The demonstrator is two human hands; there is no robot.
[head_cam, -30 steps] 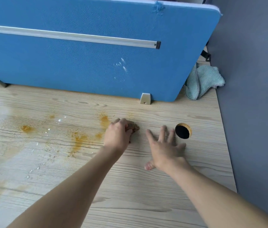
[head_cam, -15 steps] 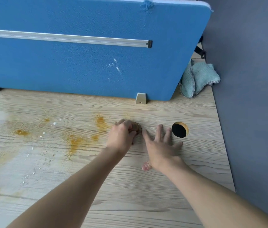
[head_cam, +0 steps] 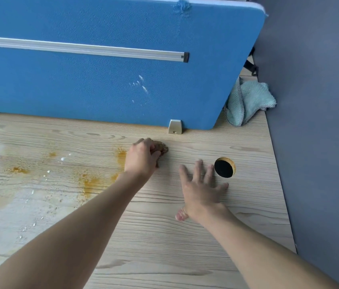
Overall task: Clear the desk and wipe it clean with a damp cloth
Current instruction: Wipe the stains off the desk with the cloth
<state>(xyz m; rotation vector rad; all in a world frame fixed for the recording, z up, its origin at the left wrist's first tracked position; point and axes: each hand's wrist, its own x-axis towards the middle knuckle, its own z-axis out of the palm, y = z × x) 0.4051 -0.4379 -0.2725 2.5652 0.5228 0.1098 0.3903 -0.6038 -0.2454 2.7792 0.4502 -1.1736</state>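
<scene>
The pale wood-grain desk [head_cam: 164,236] carries orange-brown stains [head_cam: 90,183] and white specks across its left half. My left hand [head_cam: 142,156] is closed over a small brown crumpled wad [head_cam: 162,147], pressed on the desk just right of the nearest stain. My right hand [head_cam: 198,188] lies flat on the desk with fingers spread, holding nothing, just left of the cable hole. A light teal cloth [head_cam: 247,101] sits bunched in the far right corner, partly behind the divider.
A blue fabric divider [head_cam: 112,80] with a metal rail stands along the desk's back edge, on a metal foot [head_cam: 175,127]. A round cable hole [head_cam: 224,167] opens in the desk. A grey partition wall [head_cam: 320,122] bounds the right side.
My left hand with the wad has shifted slightly away from me towards the divider. My right hand has stayed flat near the hole, apart from the left hand.
</scene>
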